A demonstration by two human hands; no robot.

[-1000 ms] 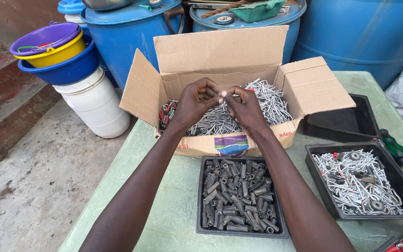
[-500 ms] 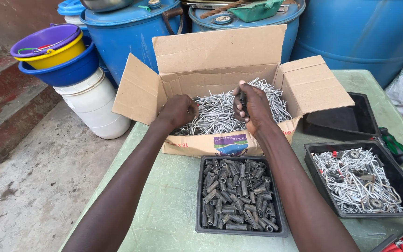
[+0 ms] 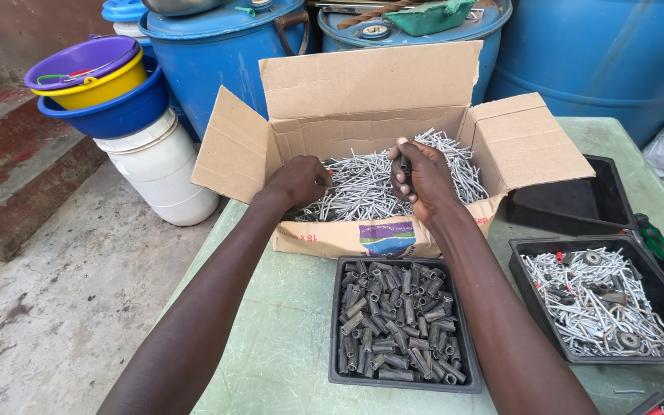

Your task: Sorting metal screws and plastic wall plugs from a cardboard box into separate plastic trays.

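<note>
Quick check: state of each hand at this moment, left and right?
Left hand: curled closed in the cardboard box, down on the silver bolts; a grip cannot be told.
Right hand: closed on a small dark sleeve.

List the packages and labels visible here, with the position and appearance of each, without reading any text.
Open brown cardboard box: table middle, flaps spread, holding silver bolts; both hands reach inside.
Printed label: box front wall, rectangular, blue, green and white.
Smaller dark print: same wall, left of the label.
</note>
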